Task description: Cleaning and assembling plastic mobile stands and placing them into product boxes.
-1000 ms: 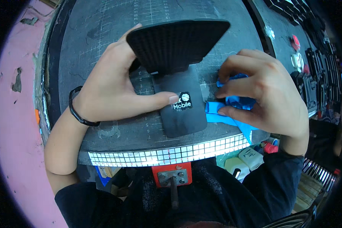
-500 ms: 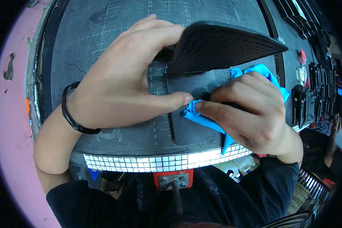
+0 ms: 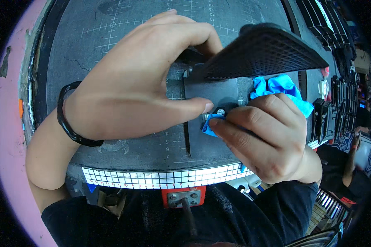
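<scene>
A black folding case with a textured flap (image 3: 268, 53) raised stands on the mat; its smooth lower panel (image 3: 200, 140) lies flat. My left hand (image 3: 127, 82) grips it, fingers behind the flap and thumb tip at the panel's left part. A small shiny metal piece (image 3: 220, 111) shows on the panel beside that thumb. My right hand (image 3: 272, 136) pinches a blue cloth (image 3: 282, 87): one bunched end pokes out at its fingertips next to the metal piece, and the rest spills out behind the knuckles. The remaining fingers are curled, hiding part of the cloth.
Beneath the case is a dark gridded mat (image 3: 119, 152), with a white ruler strip (image 3: 152, 179) along its near edge. Several black cases (image 3: 325, 123) stand in rows at the right. Another person's arm (image 3: 349, 164) shows at the far right; a pink wall (image 3: 8, 136) borders the left.
My right hand has drawn slightly back, and the metal piece now shows beside the cloth. The flap has shifted rightward with my left hand. The cloth's lower tail is now mostly behind my right hand.
</scene>
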